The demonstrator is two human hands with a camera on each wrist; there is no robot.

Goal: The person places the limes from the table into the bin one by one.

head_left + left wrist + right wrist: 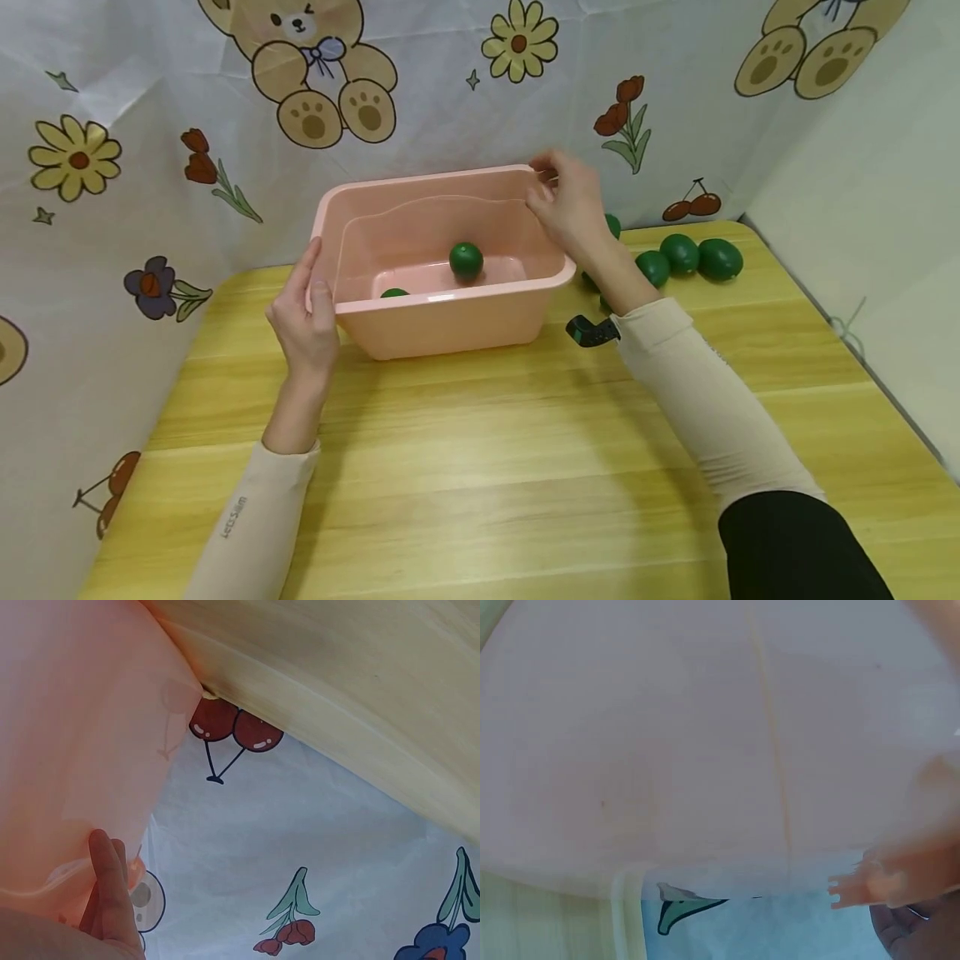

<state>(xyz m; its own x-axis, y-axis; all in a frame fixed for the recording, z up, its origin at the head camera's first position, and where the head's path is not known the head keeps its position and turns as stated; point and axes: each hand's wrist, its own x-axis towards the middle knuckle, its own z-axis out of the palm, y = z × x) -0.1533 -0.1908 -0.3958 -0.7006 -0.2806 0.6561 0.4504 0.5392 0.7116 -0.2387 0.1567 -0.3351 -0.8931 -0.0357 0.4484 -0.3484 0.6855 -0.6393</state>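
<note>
A pink plastic basin (442, 325) is near the back of the wooden table, its open top facing up. My left hand (303, 325) grips its left end at the rim, with the fingers along the outer wall; the left wrist view shows those fingers (112, 885) against the pink plastic. At the far right corner, my right hand (570, 204) holds the rim with bent fingers. Inside the basin lies a round green fruit, like a lime (467, 261). A second green fruit (393, 292) is mostly hidden behind the front wall. Whether the base is fully on the table, I cannot tell.
Several more green fruits (680, 254) lie on the table right of the basin, partly hidden by my right forearm. A patterned cloth (450, 108) hangs behind the table (480, 467). A white wall (862, 208) stands to the right. A small black device (591, 332) sits at my right wrist.
</note>
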